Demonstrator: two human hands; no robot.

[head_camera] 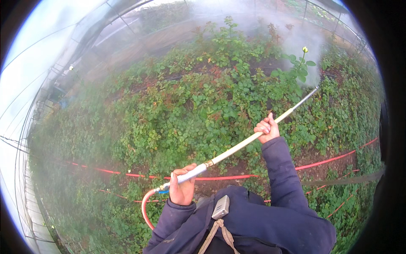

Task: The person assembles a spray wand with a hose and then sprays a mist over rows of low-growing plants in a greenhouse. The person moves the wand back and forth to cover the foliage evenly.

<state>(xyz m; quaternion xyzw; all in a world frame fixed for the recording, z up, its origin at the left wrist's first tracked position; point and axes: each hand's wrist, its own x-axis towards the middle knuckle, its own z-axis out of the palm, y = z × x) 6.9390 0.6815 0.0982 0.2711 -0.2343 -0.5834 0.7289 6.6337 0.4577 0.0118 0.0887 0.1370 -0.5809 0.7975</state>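
My right hand [267, 127] is wrapped around the pale shaft of a long spray lance [238, 147], forward of its middle. At the rear, my left hand [183, 185] holds the lance's grey handle, its palm partly turned up. A blue valve lever [163, 191] and a red hose [145, 208] join the handle's end. The metal nozzle [316, 87] points to the upper right, and white mist [301, 38] spreads from it. Just left of the nozzle stands a rose stem with a pale bud [305, 49] above the leafy rose bushes [190, 111].
Red hoses [222, 178] run across the soil path close before me, among low foliage. Thin dark irrigation lines cross the bed. A greenhouse's plastic wall [35, 47] curves along the left. A small grey device [221, 208] hangs on a beige cord at my chest.
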